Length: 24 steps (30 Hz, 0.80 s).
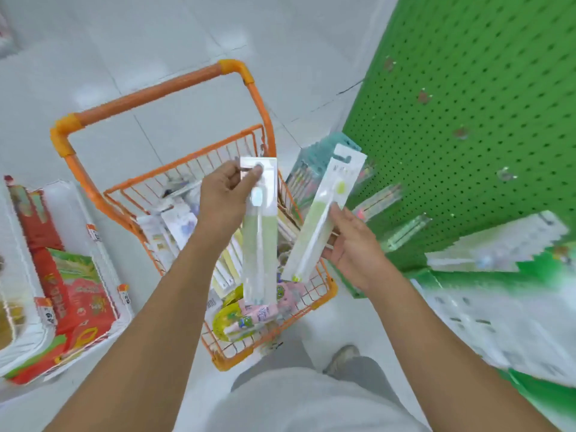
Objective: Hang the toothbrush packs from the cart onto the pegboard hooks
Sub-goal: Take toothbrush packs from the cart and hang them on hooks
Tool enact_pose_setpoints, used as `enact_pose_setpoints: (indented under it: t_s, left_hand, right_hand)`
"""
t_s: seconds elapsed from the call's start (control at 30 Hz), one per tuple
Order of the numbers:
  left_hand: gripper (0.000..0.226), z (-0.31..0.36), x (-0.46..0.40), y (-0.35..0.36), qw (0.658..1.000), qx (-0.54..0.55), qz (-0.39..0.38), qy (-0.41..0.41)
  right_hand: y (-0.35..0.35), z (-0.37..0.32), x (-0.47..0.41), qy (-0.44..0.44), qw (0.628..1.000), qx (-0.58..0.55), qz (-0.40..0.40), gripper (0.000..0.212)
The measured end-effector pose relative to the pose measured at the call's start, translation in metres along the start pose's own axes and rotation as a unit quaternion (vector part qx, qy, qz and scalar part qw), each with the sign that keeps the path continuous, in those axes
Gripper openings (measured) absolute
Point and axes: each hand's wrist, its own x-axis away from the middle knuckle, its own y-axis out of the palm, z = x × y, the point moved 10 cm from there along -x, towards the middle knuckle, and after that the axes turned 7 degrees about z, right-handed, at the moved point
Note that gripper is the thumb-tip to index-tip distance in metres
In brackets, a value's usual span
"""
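My left hand pinches the top of a pale green toothbrush pack, which hangs upright over the orange wire cart. My right hand holds a second green toothbrush pack by its lower half, tilted with its top toward the green pegboard. Several more packs lie in the cart under both hands. Other toothbrush packs hang on the pegboard's lower hooks. Bare hooks stick out higher up.
A white shelf at the left carries red and green boxes with price tags. Pink and yellow items fill the cart's near end. White packs hang at the right. My shoe stands on the grey tiled floor.
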Motion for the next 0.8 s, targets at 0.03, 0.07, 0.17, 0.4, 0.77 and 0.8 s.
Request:
enact_pose_setpoints:
  t_s: [0.03, 0.07, 0.17, 0.4, 0.77, 0.8]
  left_hand:
    - [0.013, -0.007, 0.015, 0.028, 0.999, -0.006, -0.039, -0.018]
    - [0.012, -0.014, 0.03, 0.055, 0.996, -0.012, -0.076, -0.036]
    - [0.011, -0.032, 0.076, 0.123, 0.985, -0.018, -0.156, -0.063]
    - [0.025, -0.056, 0.167, 0.234, 0.966, -0.084, -0.239, -0.057]
    - [0.017, -0.085, 0.215, 0.309, 0.946, -0.142, -0.281, -0.079]
    - [0.026, -0.086, 0.215, 0.314, 0.94, -0.161, -0.292, -0.069]
  right_hand:
    - [-0.017, -0.005, 0.007, -0.014, 1.0, -0.005, 0.014, 0.017]
    - [-0.035, -0.01, 0.015, -0.03, 0.999, -0.009, 0.027, 0.017]
    - [-0.1, -0.025, 0.043, -0.085, 0.993, -0.002, 0.083, 0.014]
    - [-0.258, -0.024, 0.115, -0.137, 0.952, 0.132, 0.241, 0.001]
    - [-0.359, -0.016, 0.133, -0.158, 0.895, 0.231, 0.348, 0.031]
    - [-0.361, -0.017, 0.128, -0.156, 0.892, 0.244, 0.348, 0.029]
